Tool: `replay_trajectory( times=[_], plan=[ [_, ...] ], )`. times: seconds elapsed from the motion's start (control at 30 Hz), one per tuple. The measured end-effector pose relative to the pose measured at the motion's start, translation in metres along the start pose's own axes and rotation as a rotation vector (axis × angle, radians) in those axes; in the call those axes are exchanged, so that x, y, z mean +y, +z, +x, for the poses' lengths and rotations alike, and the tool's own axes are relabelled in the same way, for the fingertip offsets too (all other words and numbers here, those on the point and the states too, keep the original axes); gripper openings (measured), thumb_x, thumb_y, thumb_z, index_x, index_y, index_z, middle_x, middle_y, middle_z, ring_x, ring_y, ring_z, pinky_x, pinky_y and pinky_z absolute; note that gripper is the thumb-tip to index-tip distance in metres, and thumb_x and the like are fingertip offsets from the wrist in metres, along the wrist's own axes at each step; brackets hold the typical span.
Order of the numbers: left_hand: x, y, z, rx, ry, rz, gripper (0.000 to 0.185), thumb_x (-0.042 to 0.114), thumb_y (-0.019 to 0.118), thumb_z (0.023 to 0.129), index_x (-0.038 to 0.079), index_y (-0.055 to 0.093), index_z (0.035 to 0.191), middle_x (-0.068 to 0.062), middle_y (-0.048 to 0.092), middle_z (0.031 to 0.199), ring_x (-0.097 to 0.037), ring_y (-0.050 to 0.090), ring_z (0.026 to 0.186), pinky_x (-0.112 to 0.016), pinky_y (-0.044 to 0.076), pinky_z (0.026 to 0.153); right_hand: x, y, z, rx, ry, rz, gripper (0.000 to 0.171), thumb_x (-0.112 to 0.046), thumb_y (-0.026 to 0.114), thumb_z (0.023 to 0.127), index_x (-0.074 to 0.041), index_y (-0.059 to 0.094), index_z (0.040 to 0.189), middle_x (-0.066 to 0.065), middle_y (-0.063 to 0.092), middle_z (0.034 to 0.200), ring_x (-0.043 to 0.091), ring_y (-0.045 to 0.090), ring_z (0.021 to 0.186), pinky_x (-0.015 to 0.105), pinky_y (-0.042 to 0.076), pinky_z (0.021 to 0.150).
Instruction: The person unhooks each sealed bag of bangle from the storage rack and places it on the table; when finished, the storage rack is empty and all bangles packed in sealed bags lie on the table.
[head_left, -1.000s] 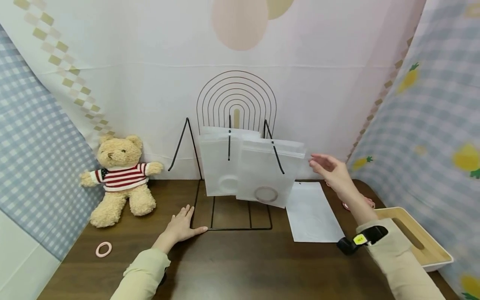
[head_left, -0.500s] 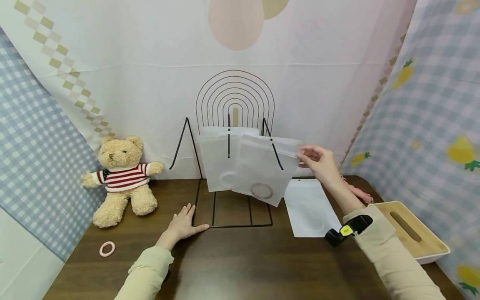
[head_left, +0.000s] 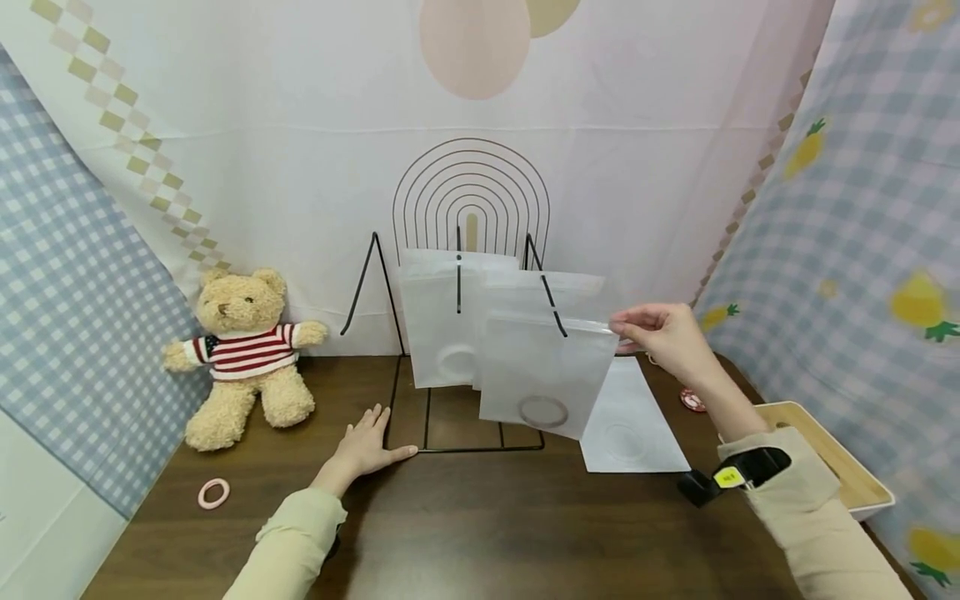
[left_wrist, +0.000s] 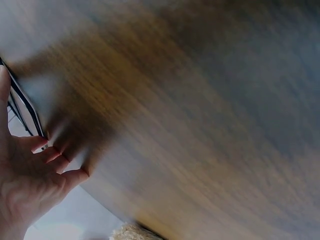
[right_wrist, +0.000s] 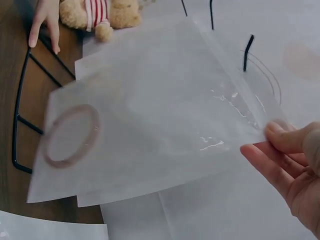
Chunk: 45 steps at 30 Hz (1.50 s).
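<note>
Fingers of my right hand (head_left: 663, 337) pinch the top right corner of a frosted translucent plastic pouch (head_left: 542, 375), thumb against fingertips (right_wrist: 272, 150), so the pouch hangs in the air in front of the black wire rack (head_left: 457, 333). I note its surface is milky and slightly glossy, with creases near the pinched corner. A brownish ring-shaped hair tie (head_left: 543, 411) sits inside at the lower edge, showing through the film. The pouch hangs tilted, its lower corner just above the rack's base.

Two similar frosted pouches (head_left: 442, 321) stand in the rack behind it, one also showing a faint ring. Another flat white pouch (head_left: 630, 425) lies on the dark wooden table (head_left: 487, 533) to the right.

My left hand (head_left: 363, 450) rests flat on the table, fingers straight, thumb touching the rack's front bar and holding nothing.
</note>
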<state>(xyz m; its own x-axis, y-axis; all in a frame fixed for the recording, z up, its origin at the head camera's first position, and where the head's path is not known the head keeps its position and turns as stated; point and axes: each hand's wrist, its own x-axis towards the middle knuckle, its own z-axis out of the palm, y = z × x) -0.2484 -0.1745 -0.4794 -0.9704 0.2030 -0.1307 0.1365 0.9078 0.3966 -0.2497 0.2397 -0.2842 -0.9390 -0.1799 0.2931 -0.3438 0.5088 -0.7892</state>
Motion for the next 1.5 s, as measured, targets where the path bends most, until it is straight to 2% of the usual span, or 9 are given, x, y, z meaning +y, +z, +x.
replay_trajectory(
  times=[0.1, 0.33, 0.47, 0.57, 0.73, 0.87, 1.13, 1.3, 1.5],
  plan=[
    [0.000, -0.001, 0.000, -0.002, 0.000, -0.002, 0.094, 0.057, 0.058, 0.080, -0.006, 0.024, 0.142, -0.028, 0.019, 0.148, -0.043, 0.017, 0.137, -0.062, 0.016, 0.106, -0.002, -0.005, -0.007, -0.041, 0.028, -0.022, 0.027, -0.017, 0.061, 0.088, 0.005, 0.064, 0.103, -0.017, 0.068, 0.076, 0.007, 0.069, 0.065, 0.021, 0.040, 0.039],
    [0.000, -0.001, 0.000, -0.001, -0.005, -0.003, 0.095, 0.058, 0.058, 0.080, -0.005, 0.024, 0.142, -0.028, 0.019, 0.148, -0.043, 0.017, 0.137, -0.062, 0.016, 0.106, -0.008, -0.018, -0.027, -0.150, 0.022, 0.106, 0.027, -0.011, 0.061, 0.087, 0.011, 0.062, 0.103, -0.013, 0.070, 0.078, 0.012, 0.069, 0.066, 0.026, 0.055, 0.058],
    [0.001, -0.001, -0.001, 0.001, -0.005, -0.007, 0.094, 0.057, 0.059, 0.080, -0.006, 0.025, 0.141, -0.029, 0.019, 0.147, -0.043, 0.018, 0.137, -0.062, 0.016, 0.106, -0.003, -0.033, -0.041, -0.264, -0.005, 0.215, 0.014, -0.002, 0.058, 0.087, -0.002, 0.068, 0.096, -0.006, 0.072, 0.081, 0.016, 0.070, 0.066, 0.032, 0.055, 0.059],
    [0.002, -0.001, -0.002, -0.004, -0.007, -0.011, 0.094, 0.057, 0.058, 0.080, -0.005, 0.024, 0.142, -0.028, 0.018, 0.148, -0.043, 0.017, 0.137, -0.062, 0.016, 0.106, 0.006, -0.047, -0.051, -0.355, -0.026, 0.256, 0.023, 0.003, 0.056, 0.087, -0.014, 0.070, 0.092, -0.006, 0.072, 0.081, 0.014, 0.069, 0.065, 0.033, 0.055, 0.056],
    [0.004, -0.002, -0.002, -0.003, -0.002, -0.016, 0.094, 0.056, 0.058, 0.080, -0.006, 0.024, 0.142, -0.029, 0.018, 0.148, -0.043, 0.016, 0.137, -0.062, 0.015, 0.107, 0.033, -0.069, -0.064, -0.514, -0.079, 0.358, 0.034, 0.012, 0.049, 0.086, -0.013, 0.070, 0.095, -0.004, 0.072, 0.087, 0.010, 0.067, 0.069, 0.037, 0.054, 0.054],
    [0.003, -0.001, -0.002, -0.003, -0.002, -0.014, 0.094, 0.057, 0.057, 0.080, -0.006, 0.023, 0.142, -0.028, 0.017, 0.148, -0.043, 0.016, 0.137, -0.062, 0.015, 0.107, 0.061, -0.080, -0.070, -0.595, 0.007, 0.365, 0.036, 0.010, 0.046, 0.089, -0.015, 0.069, 0.100, -0.004, 0.072, 0.093, 0.011, 0.068, 0.076, 0.038, 0.054, 0.059],
    [0.001, -0.004, -0.003, -0.008, -0.002, -0.015, 0.093, 0.055, 0.059, 0.080, -0.006, 0.024, 0.142, -0.029, 0.018, 0.148, -0.044, 0.017, 0.137, -0.063, 0.014, 0.106, 0.117, -0.072, -0.080, -0.558, 0.210, 0.351, 0.027, 0.001, 0.050, 0.091, -0.016, 0.068, 0.099, -0.007, 0.071, 0.091, 0.011, 0.068, 0.080, 0.034, 0.056, 0.066],
    [0.002, -0.005, -0.004, -0.021, -0.006, -0.011, 0.093, 0.055, 0.058, 0.081, -0.005, 0.023, 0.142, -0.028, 0.017, 0.148, -0.043, 0.016, 0.137, -0.063, 0.014, 0.106, 0.141, -0.060, -0.085, -0.568, 0.273, 0.340, 0.019, -0.003, 0.051, 0.092, 0.003, 0.063, 0.104, -0.005, 0.070, 0.090, 0.012, 0.068, 0.080, 0.032, 0.056, 0.068],
    [0.002, -0.003, -0.002, -0.011, -0.002, -0.022, 0.093, 0.055, 0.058, 0.081, -0.005, 0.023, 0.142, -0.028, 0.018, 0.148, -0.043, 0.016, 0.137, -0.063, 0.013, 0.106, 0.162, -0.041, -0.092, -0.589, 0.360, 0.280, 0.043, -0.008, 0.054, 0.091, 0.029, 0.043, 0.111, -0.002, 0.071, 0.088, 0.011, 0.068, 0.078, 0.032, 0.056, 0.068]
  ],
)
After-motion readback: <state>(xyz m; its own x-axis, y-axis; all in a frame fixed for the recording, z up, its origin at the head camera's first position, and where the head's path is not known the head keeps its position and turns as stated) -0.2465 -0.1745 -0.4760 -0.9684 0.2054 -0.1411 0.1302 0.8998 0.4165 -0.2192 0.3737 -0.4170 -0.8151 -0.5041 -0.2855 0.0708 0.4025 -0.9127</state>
